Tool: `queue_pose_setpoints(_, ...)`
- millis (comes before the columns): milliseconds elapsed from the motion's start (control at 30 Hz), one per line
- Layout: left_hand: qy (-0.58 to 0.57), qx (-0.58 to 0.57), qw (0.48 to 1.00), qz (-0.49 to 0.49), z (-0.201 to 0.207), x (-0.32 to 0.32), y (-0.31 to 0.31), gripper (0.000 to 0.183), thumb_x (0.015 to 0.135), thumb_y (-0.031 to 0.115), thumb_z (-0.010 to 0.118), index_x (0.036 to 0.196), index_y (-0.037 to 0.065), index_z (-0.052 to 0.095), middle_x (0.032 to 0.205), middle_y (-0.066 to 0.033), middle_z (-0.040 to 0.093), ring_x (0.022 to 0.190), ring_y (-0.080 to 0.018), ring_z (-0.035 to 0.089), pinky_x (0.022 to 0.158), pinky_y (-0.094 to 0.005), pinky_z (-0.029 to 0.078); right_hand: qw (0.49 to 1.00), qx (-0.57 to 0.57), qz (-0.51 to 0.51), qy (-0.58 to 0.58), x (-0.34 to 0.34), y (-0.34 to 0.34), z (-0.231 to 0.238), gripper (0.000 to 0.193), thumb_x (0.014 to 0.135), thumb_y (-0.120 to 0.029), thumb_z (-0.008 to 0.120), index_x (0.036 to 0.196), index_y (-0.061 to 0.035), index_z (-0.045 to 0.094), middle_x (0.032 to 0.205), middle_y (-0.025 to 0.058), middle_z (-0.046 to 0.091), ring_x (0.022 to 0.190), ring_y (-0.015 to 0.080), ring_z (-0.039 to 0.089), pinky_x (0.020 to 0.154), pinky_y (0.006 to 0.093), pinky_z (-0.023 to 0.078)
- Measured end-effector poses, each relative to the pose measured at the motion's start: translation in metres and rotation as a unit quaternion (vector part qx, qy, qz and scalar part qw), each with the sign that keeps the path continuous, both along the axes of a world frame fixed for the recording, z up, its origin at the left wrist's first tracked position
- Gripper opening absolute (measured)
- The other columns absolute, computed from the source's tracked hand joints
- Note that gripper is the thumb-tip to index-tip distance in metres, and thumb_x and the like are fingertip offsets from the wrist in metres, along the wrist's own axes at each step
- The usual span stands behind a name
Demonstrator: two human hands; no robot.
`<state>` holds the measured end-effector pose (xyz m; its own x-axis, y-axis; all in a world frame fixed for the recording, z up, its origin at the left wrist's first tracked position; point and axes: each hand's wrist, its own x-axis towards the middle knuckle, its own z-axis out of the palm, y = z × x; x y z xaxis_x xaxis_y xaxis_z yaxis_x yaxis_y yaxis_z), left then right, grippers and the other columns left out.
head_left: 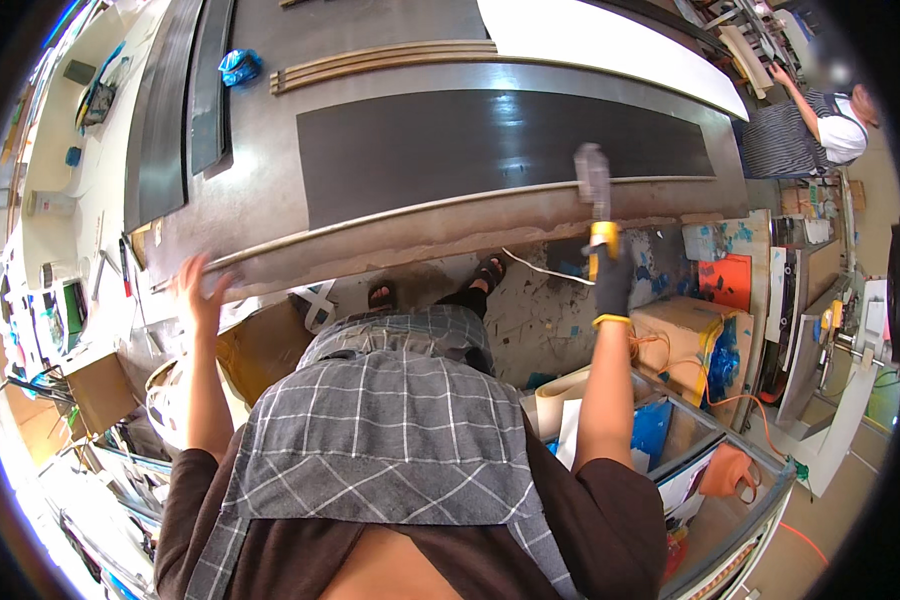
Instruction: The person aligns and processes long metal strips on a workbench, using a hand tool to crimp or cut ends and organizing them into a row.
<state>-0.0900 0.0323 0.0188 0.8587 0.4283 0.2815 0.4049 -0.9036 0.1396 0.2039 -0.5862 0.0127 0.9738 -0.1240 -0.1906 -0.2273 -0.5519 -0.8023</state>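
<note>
Running this one from afar, and what I'd watch is how the dark sheet sits relative to my two hands. It's lying flat on the counter, a long piece with its long axis running left to right, roughly along the front edge (the fisheye bends it a bit, so don't trust the curve). It's ahead of both hands: ahead and mostly to the left of my gloved right hand, ahead and to the right of my bare left hand.

The right one is clearly nearer. Its fingers are wrapped round a yellow-handled tool, and the grey head points away from me, over the right-hand part of the sheet's near edge. That head is blurred, so I can't tell what kind of tool it is or whether it's touching anything.

Left fingers are spread and not gripping anything I can make out. They're at the left end of the counter's front edge, well apart from the sheet. Touching the edge or just above it? Can't tell.

A thin pale strip runs along the sheet's near side, the same direction as its long axis. Beyond the sheet are some wooden slats and a white sheet.
</note>
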Motion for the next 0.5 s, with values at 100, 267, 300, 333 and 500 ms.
queue_pose_setpoints(100, 0.046, -0.086, 0.994, -0.056, 0.008, 0.039, -0.014, 0.030, 0.072, 0.020, 0.078, 0.099, 0.009, 0.069, 0.093, -0.0068, 0.063, 0.092, -0.0278, 0.058, 0.083, -0.0393, 0.047, 0.984, 0.028, 0.176, 0.004, -0.068, 0.102, 0.000, 0.054, 0.083, -0.037, 0.073, 0.124, -0.0073, 0.055, 0.100, 0.0129, 0.066, 0.088, 0.0242, 0.065, 0.077, 0.0381, 0.052)
queue_pose_setpoints(267, 0.073, -0.085, 0.989, -0.101, 0.002, 0.050, 0.001, 0.023, 0.071, 0.019, 0.079, 0.084, 0.007, 0.064, 0.086, -0.0068, 0.061, 0.087, -0.0297, 0.059, 0.075, -0.0395, 0.049, 0.922, -0.021, 0.384, -0.048, -0.130, 0.269, 0.049, 0.045, 0.084, -0.034, 0.065, 0.123, -0.0123, 0.056, 0.088, 0.0196, 0.068, 0.079, 0.0384, 0.067, 0.068, 0.0472, 0.053)
queue_pose_setpoints(300, 0.081, -0.091, 0.987, -0.103, 0.003, 0.055, 0.002, 0.023, 0.071, 0.019, 0.079, 0.084, 0.007, 0.064, 0.085, -0.0070, 0.061, 0.087, -0.0297, 0.059, 0.075, -0.0395, 0.049, 0.915, -0.022, 0.399, -0.047, -0.125, 0.285, 0.058, 0.044, 0.084, -0.033, 0.065, 0.122, -0.0118, 0.057, 0.084, 0.0201, 0.068, 0.076, 0.0392, 0.066, 0.067, 0.0482, 0.052)
queue_pose_setpoints(333, 0.089, -0.096, 0.986, -0.104, 0.005, 0.056, 0.003, 0.024, 0.071, 0.019, 0.079, 0.083, 0.007, 0.063, 0.085, -0.0072, 0.061, 0.088, -0.0298, 0.059, 0.075, -0.0396, 0.049, 0.914, -0.053, 0.399, -0.050, -0.121, 0.288, 0.062, 0.045, 0.084, -0.033, 0.065, 0.123, -0.0123, 0.057, 0.084, 0.0207, 0.067, 0.076, 0.0394, 0.066, 0.067, 0.0483, 0.052)
queue_pose_setpoints(500, 0.130, -0.126, 0.980, -0.078, 0.011, 0.061, -0.003, 0.026, 0.070, 0.018, 0.079, 0.081, 0.005, 0.060, 0.084, -0.0104, 0.060, 0.086, -0.0318, 0.059, 0.074, -0.0399, 0.048, 0.978, 0.069, 0.179, -0.082, -0.083, 0.164, 0.026, 0.048, 0.084, -0.033, 0.067, 0.127, -0.0159, 0.055, 0.097, 0.0188, 0.067, 0.088, 0.0396, 0.065, 0.074, 0.0459, 0.053)
